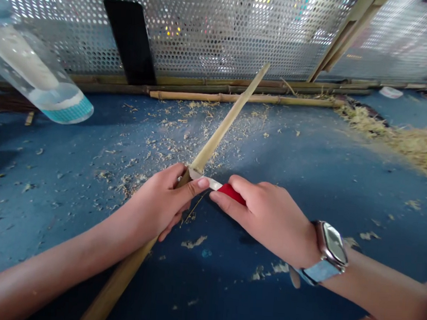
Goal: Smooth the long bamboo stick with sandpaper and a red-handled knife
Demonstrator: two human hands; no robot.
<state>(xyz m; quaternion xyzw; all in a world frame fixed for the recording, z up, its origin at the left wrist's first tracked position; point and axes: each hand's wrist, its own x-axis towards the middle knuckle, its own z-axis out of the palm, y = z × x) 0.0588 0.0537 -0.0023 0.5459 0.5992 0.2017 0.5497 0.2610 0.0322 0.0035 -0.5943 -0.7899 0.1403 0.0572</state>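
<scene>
A long pale bamboo strip [225,127] slants from the bottom left up toward the mesh wall. My left hand [165,198] is wrapped round its middle, with the thumb resting on the blade of a knife. The knife's red handle [232,193] is closed in my right hand [265,207], which wears a watch [334,244] at the wrist. The blade [212,183] lies across the strip just beyond my left fingers. Fine shavings [178,143] are scattered on the blue surface around the strip.
A plastic bottle [40,70] is at the upper left. A black phone [130,42] leans on the perforated metal wall [222,38]. Bamboo poles [239,98] lie along the wall's foot. A heap of pale shavings [419,147] is at the right.
</scene>
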